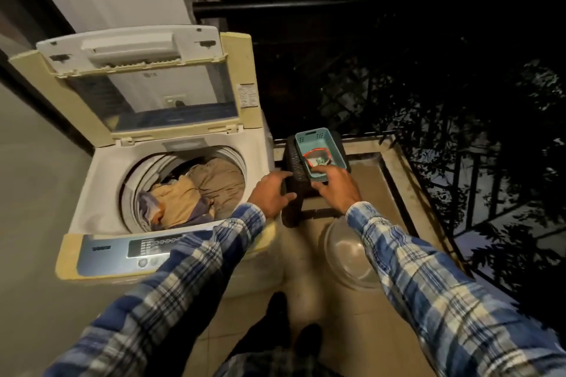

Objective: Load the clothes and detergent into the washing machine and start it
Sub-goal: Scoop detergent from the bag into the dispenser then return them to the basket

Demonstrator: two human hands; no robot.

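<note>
A top-loading washing machine point(101, 180) stands at the left with its lid point(147, 86) raised. Tan and blue clothes point(196, 190) fill its drum. To its right a dark stool point(291, 162) carries a teal basket point(332, 144) with a red-edged detergent packet point(317, 157) inside. My left hand point(271, 193) grips the stool's near left edge. My right hand point(335, 185) reaches into the basket's near end, fingertips at the packet; whether it holds the packet is not clear.
The control panel point(137, 249) runs along the machine's front. A clear round basin point(352, 257) sits on the tiled floor below the stool. A low ledge point(398, 168) and dark railing point(477, 174) close the balcony at the right. My shoes point(306, 343) show at the bottom.
</note>
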